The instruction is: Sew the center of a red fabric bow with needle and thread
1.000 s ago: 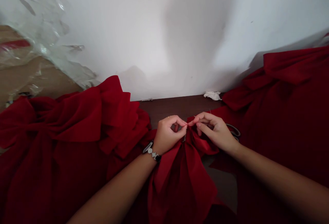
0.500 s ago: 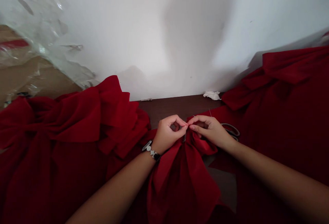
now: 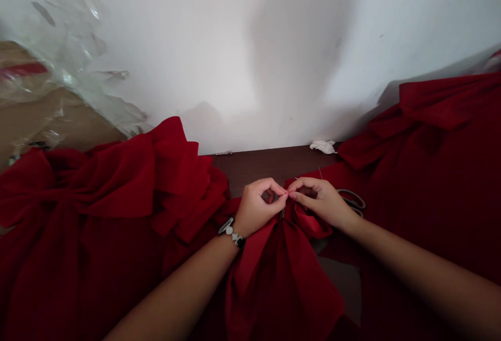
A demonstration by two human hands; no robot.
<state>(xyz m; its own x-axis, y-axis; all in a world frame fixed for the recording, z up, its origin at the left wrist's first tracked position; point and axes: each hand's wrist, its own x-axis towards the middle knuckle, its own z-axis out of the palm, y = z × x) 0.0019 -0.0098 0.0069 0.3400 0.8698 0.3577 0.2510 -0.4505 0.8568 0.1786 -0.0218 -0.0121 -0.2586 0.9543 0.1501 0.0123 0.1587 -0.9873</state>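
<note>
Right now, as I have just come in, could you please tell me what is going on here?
A person is handling red fabric with two bare hands. The left hand and right hand meet at its gathered top, fingers pinched; exactly what they grip is too small to tell. A red bow lies to the left, more red cloth to the right.

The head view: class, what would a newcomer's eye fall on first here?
Probably the left hand and right hand, low in the middle, their pinched fingertips meeting at the gathered top of a red fabric bow. Layered red bows mass at the left, and more folded red fabric rises at the right. Above, a rounded shadow falls on the white wall.
</note>
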